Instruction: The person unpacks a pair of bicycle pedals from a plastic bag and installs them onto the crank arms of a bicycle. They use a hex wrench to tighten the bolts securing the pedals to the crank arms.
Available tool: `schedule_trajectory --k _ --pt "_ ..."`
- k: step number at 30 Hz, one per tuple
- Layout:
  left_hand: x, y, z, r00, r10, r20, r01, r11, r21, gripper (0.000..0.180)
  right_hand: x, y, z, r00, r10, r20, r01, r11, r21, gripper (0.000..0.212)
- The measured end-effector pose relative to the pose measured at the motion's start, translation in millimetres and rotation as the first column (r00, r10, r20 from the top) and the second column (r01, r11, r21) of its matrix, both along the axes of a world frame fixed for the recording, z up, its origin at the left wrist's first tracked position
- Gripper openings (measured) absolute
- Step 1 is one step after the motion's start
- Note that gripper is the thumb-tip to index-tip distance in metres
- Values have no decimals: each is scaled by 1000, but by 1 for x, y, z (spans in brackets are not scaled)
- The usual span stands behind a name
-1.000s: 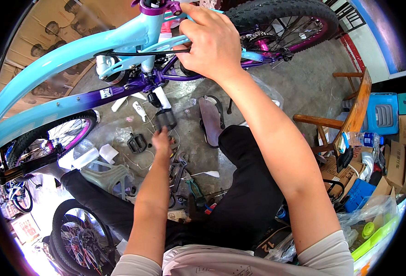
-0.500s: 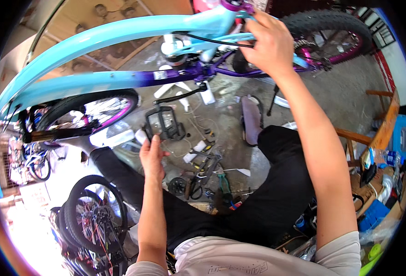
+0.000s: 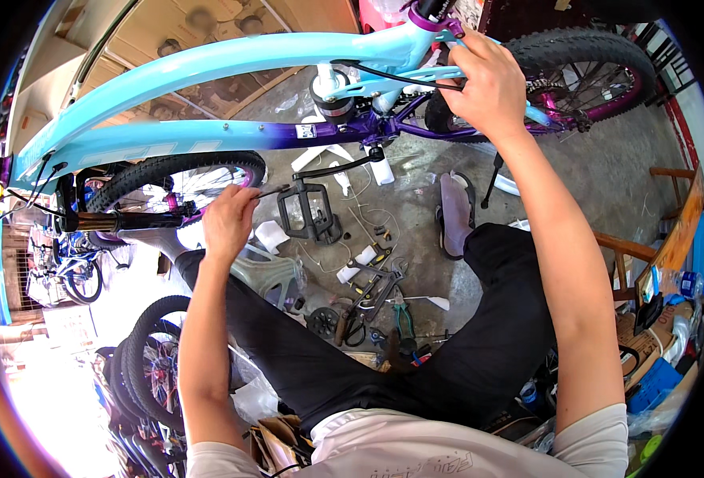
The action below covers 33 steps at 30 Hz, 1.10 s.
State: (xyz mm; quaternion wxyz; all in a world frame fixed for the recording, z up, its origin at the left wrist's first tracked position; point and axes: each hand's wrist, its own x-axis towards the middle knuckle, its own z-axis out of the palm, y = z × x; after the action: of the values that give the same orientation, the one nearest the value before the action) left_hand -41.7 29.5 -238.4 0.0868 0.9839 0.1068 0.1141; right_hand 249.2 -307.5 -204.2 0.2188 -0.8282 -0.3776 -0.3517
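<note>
A light-blue and purple bicycle frame (image 3: 208, 137) stretches across the upper part of the head view. My right hand (image 3: 491, 86) is closed around its thin rear tubing, just below the purple seat clamp (image 3: 425, 17). At the left, my left hand (image 3: 229, 223) pinches a thin dark rod, whose tip reaches toward the black pedal (image 3: 310, 213). That pedal hangs at the end of the black crank arm (image 3: 336, 169). Whether the rod touches the pedal I cannot tell. Behind my left hand is the front wheel (image 3: 184, 179); the rear wheel (image 3: 575, 76) stands beyond my right hand.
Between my legs several tools, including green-handled pliers (image 3: 403, 320), lie on the concrete floor near a pale plastic stool (image 3: 276, 275). Stacked wheels (image 3: 156, 358) stand at lower left. A wooden chair (image 3: 670, 231) and a cluttered bench are at right. Cardboard (image 3: 137, 52) leans behind the frame.
My left hand has moved up and left from below the pedal, and a thin dark rod now shows in its fingers. My right hand keeps its hold while the whole view shifts slightly.
</note>
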Motion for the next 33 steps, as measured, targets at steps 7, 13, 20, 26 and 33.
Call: schedule_trajectory --k 7,13,20,26,33 --pt "29 4 -10 988 -99 -116 110 990 88 11 1 0 0 999 27 42 -29 999 44 26" --pt "22 12 -49 997 -78 28 80 996 -51 9 0 5 1 999 17 46 -19 999 35 24" --pt "28 -5 -24 993 -111 -25 111 994 -26 13 3 -2 -2 996 19 83 -24 998 57 25" --pt "24 -3 -21 988 -125 -91 128 991 35 16 0 4 -2 996 20 87 -25 998 56 25" --pt "28 -11 -9 980 -131 -151 144 986 80 17 3 1 -6 997 5 78 -8 999 36 26"
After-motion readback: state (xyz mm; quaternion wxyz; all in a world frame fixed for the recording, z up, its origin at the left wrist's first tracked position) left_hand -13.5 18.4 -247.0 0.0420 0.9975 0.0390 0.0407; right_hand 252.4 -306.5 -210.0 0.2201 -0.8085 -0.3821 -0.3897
